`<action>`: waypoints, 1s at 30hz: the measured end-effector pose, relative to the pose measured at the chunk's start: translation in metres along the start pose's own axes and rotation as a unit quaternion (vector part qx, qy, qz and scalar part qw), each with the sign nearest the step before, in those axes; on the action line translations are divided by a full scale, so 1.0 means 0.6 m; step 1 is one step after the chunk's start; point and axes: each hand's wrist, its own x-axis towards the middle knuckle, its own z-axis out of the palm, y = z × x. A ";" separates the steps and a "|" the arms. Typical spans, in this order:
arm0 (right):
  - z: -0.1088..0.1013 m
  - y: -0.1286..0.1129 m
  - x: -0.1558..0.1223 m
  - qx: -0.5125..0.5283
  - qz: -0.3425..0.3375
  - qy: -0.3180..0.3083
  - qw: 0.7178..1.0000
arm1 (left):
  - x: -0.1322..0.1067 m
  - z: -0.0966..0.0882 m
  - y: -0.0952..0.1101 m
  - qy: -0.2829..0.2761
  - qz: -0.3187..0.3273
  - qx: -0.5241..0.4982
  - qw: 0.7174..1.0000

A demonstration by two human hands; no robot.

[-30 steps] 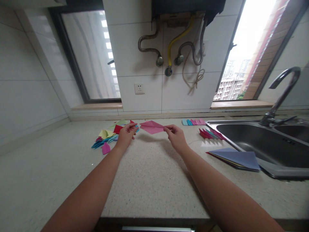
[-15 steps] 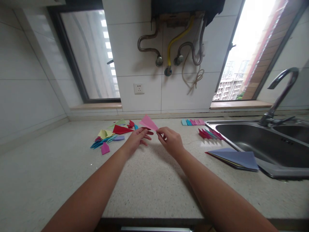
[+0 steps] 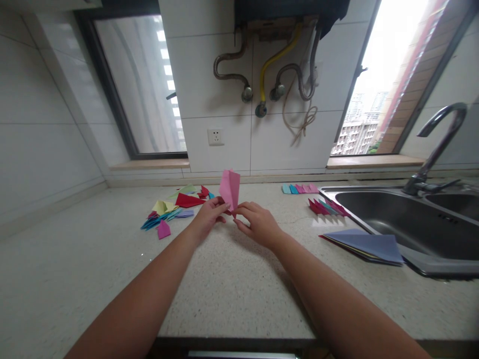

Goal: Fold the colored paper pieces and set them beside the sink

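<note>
A folded pink paper piece (image 3: 229, 188) stands upright above the speckled countertop (image 3: 224, 279), pinched at its lower end between both hands. My left hand (image 3: 208, 219) grips it from the left with thumb and fingertips. My right hand (image 3: 258, 224) pinches it from the right, fingers curled. Both hands hover just over the counter's middle, a little in front of the back wall.
A heap of folded coloured papers (image 3: 170, 210) lies left of my hands. A row of small folded pieces (image 3: 300, 188) and several red ones (image 3: 326, 206) lie right. Flat blue sheets (image 3: 368, 246) overlap the steel sink (image 3: 411, 219), whose faucet (image 3: 437, 144) stands behind.
The pink paper was stretched flat between my spread hands. My hands have come together and the paper now stands folded upright between them.
</note>
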 end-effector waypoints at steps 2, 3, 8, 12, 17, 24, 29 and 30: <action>-0.001 -0.001 -0.001 -0.001 0.000 -0.011 1.000 | 0.002 -0.001 -0.003 -0.006 0.010 0.032 0.999; -0.001 -0.002 -0.001 0.001 0.000 -0.015 1.000 | 0.003 -0.002 -0.004 -0.005 0.018 0.049 0.999; 0.004 -0.003 -0.002 0.051 0.050 -0.008 0.997 | 0.009 -0.006 -0.014 0.006 0.065 0.111 0.992; 0.019 0.007 -0.001 0.136 0.171 0.043 0.975 | 0.007 -0.005 -0.016 -0.004 0.088 0.160 0.983; 0.036 0.032 0.005 0.237 0.248 0.103 0.934 | -0.002 0.007 -0.006 -0.030 0.138 0.266 0.954; 0.041 0.037 0.005 0.400 0.259 0.044 0.878 | -0.007 0.009 0.003 -0.033 0.176 0.345 0.922; 0.040 0.033 0.003 0.417 0.275 0.040 0.866 | -0.002 -0.003 -0.003 -0.004 0.179 0.375 0.910; 0.040 0.034 0.003 0.415 0.277 0.041 0.866 | -0.001 -0.004 -0.003 -0.003 0.179 0.388 0.904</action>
